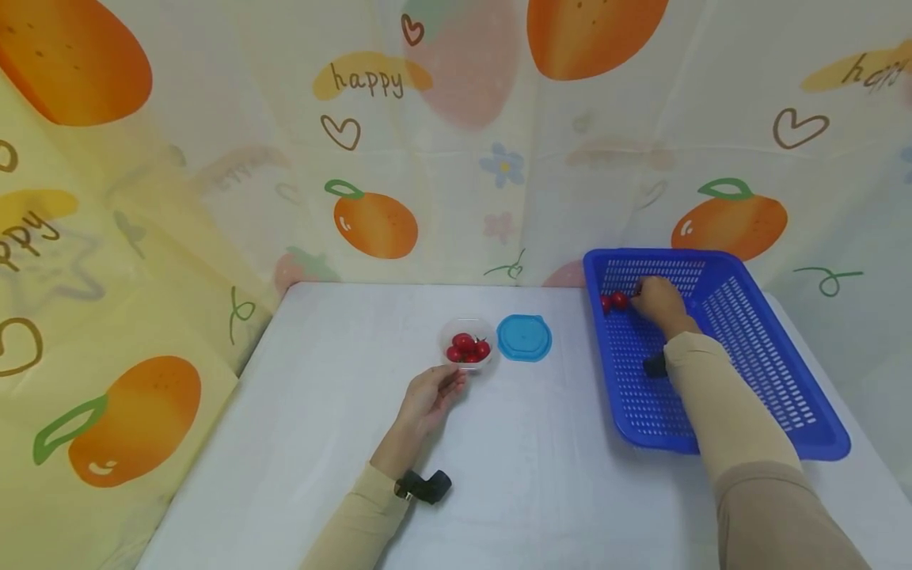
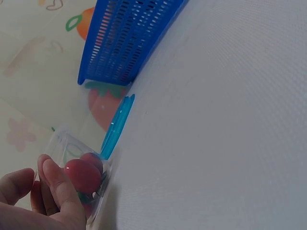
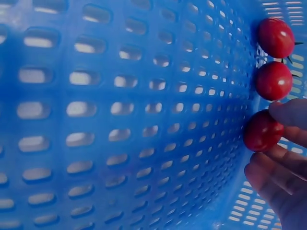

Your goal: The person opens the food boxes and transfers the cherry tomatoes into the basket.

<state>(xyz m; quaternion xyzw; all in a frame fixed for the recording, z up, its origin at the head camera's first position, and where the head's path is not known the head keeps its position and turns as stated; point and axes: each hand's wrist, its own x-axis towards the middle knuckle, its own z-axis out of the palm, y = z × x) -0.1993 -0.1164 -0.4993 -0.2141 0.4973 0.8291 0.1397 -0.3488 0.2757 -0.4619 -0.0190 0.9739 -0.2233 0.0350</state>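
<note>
My left hand (image 1: 427, 400) is at the near side of a small clear plastic container (image 1: 445, 328), its fingers at the rim and appearing to pinch it. Several red cherry tomatoes (image 1: 465, 343) lie in that container; one tomato (image 2: 82, 176) shows large beside the left fingers (image 2: 62, 189). Inside the blue basket (image 1: 620, 431), my right hand (image 1: 659, 303) holds a cherry tomato (image 3: 263, 132) between thumb and fingers. Two more tomatoes sit in a row beside it against the basket's far end, the nearer one (image 3: 273, 80) close to the thumb.
A round turquoise lid (image 1: 524, 338) lies on the white table (image 1: 541, 467), between container and basket. Behind the table hangs a fruit-printed curtain (image 1: 456, 158). A small black wrist camera (image 1: 427, 486) is strapped to the left wrist.
</note>
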